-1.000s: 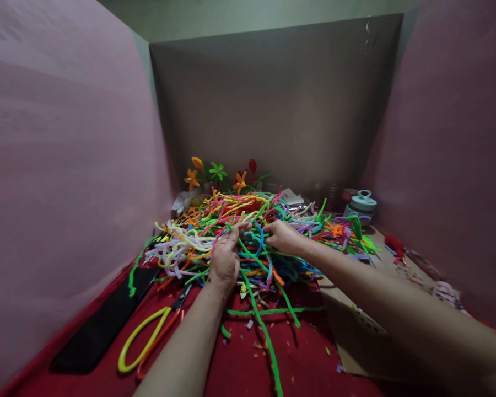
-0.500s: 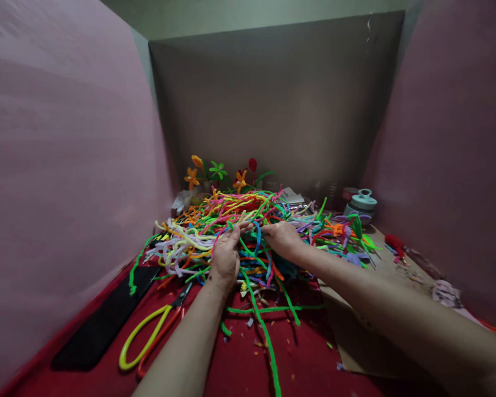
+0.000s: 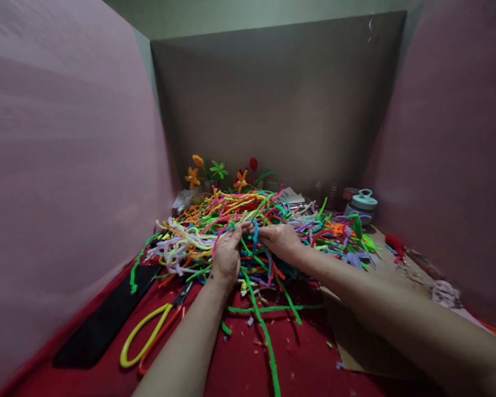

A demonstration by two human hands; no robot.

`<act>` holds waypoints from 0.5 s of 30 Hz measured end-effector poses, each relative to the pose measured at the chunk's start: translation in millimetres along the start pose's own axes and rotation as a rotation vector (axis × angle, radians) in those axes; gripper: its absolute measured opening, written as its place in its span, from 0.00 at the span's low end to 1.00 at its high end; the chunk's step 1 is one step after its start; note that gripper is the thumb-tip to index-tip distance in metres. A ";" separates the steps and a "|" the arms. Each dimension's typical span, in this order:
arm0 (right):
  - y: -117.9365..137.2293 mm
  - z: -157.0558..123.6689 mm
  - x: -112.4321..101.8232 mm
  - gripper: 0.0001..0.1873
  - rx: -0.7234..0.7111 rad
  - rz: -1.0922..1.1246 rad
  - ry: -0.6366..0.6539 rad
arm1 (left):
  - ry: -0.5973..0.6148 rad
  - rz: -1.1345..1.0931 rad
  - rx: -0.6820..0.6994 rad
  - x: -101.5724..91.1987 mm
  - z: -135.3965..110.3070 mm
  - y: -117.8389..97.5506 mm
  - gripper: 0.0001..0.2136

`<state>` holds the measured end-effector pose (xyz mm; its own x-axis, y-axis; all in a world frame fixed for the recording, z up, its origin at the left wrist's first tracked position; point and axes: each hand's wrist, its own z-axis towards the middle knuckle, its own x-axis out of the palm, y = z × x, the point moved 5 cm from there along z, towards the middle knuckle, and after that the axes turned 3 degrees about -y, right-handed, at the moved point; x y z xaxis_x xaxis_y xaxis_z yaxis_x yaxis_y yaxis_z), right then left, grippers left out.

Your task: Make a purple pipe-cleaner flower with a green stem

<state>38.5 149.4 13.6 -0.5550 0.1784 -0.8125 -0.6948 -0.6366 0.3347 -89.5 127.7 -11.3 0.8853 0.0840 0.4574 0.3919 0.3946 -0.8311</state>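
Observation:
A big tangled heap of pipe cleaners [image 3: 198, 237] in many colours covers the middle of the red cloth [image 3: 240, 364]. My left hand [image 3: 226, 255] rests on the heap's near side, fingers pinched on a green pipe cleaner [image 3: 261, 325] that trails toward me. My right hand [image 3: 280, 238] is just to its right, fingertips closed on strands at the top of the heap, almost touching the left hand's fingers. Which strand the right hand grips I cannot make out.
Yellow-handled scissors [image 3: 149, 333] and a black flat object [image 3: 101, 320] lie at the near left. Pipe-cleaner flowers [image 3: 219, 173] stand behind the heap. A teal tape dispenser [image 3: 361, 204] sits at the back right on brown cardboard [image 3: 355, 336]. Pink walls close in on both sides.
My right hand has slid a little to the left, closer to my left hand. The left hand has stayed nearly in place on the green pipe cleaner.

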 end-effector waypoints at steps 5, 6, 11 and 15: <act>-4.0 1.4 -2.9 0.11 0.020 0.212 -0.108 | 0.006 0.026 0.011 -2.1 1.0 2.1 0.12; -6.5 2.0 -5.2 0.12 0.045 0.268 -0.145 | 0.009 0.034 0.015 -2.8 1.1 2.7 0.13; -27.0 0.3 -25.9 0.17 0.237 0.534 -0.329 | 0.017 0.066 0.030 -5.9 1.9 5.6 0.13; -39.2 -8.4 -45.1 0.14 0.342 0.767 -0.440 | 0.015 0.060 0.037 -6.5 2.8 5.5 0.13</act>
<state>94.6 160.0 33.1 -0.9899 0.1141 -0.0838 -0.1271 -0.4554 0.8812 -93.8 131.9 -17.9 0.9106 0.0950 0.4023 0.3289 0.4228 -0.8444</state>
